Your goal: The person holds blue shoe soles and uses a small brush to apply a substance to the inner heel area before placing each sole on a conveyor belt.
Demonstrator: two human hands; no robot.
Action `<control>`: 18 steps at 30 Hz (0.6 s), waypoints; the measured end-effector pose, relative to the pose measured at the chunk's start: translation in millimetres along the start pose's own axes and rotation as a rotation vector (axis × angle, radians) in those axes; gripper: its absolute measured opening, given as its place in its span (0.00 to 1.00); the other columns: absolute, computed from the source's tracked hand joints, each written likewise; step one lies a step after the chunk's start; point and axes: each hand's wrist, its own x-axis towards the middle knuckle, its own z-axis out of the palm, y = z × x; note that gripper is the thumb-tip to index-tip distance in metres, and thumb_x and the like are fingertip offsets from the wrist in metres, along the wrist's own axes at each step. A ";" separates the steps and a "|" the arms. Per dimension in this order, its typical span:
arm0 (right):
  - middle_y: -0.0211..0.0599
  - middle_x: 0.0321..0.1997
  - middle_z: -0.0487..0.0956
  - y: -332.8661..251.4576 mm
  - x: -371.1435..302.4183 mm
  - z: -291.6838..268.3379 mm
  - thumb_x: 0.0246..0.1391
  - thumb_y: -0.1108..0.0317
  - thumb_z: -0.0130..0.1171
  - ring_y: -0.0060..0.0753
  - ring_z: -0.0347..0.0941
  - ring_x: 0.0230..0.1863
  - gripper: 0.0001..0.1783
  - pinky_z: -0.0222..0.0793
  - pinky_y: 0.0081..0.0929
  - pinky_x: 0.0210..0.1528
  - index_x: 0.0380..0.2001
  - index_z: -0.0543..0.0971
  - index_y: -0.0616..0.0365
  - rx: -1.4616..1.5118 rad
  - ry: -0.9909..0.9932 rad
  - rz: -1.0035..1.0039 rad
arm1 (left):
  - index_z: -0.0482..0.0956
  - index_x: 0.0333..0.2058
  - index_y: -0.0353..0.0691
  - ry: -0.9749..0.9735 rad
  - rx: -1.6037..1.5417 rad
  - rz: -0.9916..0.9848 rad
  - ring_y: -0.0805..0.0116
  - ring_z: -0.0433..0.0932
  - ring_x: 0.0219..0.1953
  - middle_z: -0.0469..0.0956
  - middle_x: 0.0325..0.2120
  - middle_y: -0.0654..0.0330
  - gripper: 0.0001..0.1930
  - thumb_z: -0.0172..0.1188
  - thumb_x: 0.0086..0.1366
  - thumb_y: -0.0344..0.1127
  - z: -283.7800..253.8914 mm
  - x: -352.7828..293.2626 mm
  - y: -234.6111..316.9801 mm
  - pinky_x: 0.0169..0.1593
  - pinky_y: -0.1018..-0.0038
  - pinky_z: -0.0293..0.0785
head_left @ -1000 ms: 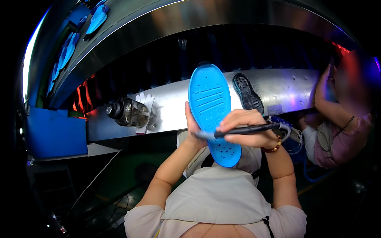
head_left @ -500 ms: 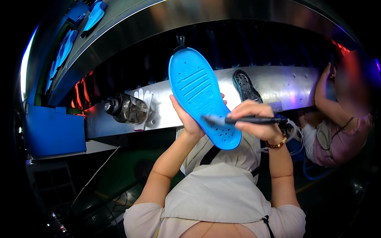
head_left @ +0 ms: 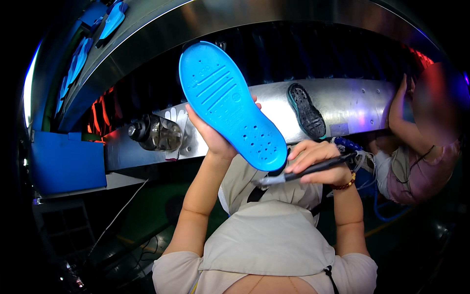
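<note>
A bright blue shoe sole (head_left: 226, 101), tilted with its rounded far end up and to the left, rests in my left hand (head_left: 214, 136). My fingers wrap behind it, the thumb along its left edge and fingertips at its right edge. Raised bars cross its far half; small holes dot the near end. My right hand (head_left: 319, 161) is closed round the black handle of a brush (head_left: 303, 171). The brush's grey head points left, just below the sole's near end and apart from it; its tip is blurred.
On the metal shelf (head_left: 264, 98) stand a dark bottle (head_left: 155, 133), a pale glove (head_left: 180, 125) and a black sole with a teal rim (head_left: 306, 111). More blue soles (head_left: 73, 68) lie at far left. A co-worker (head_left: 416, 166) sits at right. Blue shoelaced shoes (head_left: 347, 144) are near my right hand.
The sole has moved up and left in my left hand. The brush has come off the sole's holed end, moving down to below its edge. More of the black sole shows.
</note>
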 end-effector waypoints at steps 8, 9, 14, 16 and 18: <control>0.43 0.36 0.77 6.3 -3.2 1.9 0.38 0.78 0.61 0.31 0.70 0.43 0.12 0.65 0.24 0.47 0.32 0.78 0.62 0.099 0.099 0.061 | 0.61 0.52 0.36 -0.162 -0.035 0.021 0.54 0.74 0.36 0.71 0.39 0.43 0.47 0.18 0.53 0.73 6.4 6.1 8.7 0.38 0.62 0.73; 0.43 0.37 0.77 7.2 -3.6 -1.1 0.38 0.78 0.61 0.32 0.70 0.43 0.12 0.65 0.25 0.47 0.31 0.78 0.64 0.277 0.106 0.038 | 0.60 0.53 0.35 -0.171 -0.057 0.013 0.53 0.74 0.38 0.70 0.41 0.42 0.47 0.20 0.53 0.73 6.6 6.7 8.2 0.40 0.62 0.72; 0.49 0.41 0.75 22.4 -10.1 9.9 0.43 0.79 0.56 0.35 0.71 0.44 0.11 0.66 0.27 0.48 0.34 0.75 0.67 0.491 0.377 0.166 | 0.53 0.57 0.36 -0.061 -0.239 -0.096 0.51 0.70 0.47 0.65 0.48 0.41 0.42 0.27 0.57 0.69 23.6 4.2 1.5 0.50 0.58 0.67; 0.49 0.41 0.75 18.9 -5.8 20.7 0.45 0.78 0.55 0.33 0.72 0.43 0.10 0.67 0.26 0.47 0.35 0.74 0.68 0.837 0.540 0.193 | 0.54 0.56 0.35 -0.048 -0.271 -0.129 0.52 0.69 0.48 0.65 0.49 0.44 0.40 0.29 0.59 0.66 19.1 -16.0 -20.0 0.52 0.59 0.65; 0.49 0.41 0.75 20.3 -3.6 27.7 0.45 0.78 0.55 0.32 0.72 0.42 0.11 0.68 0.25 0.46 0.35 0.74 0.67 0.766 0.553 0.149 | 0.54 0.56 0.33 -0.032 -0.302 -0.166 0.54 0.69 0.48 0.65 0.49 0.46 0.38 0.32 0.60 0.62 13.5 -20.6 -29.8 0.53 0.61 0.63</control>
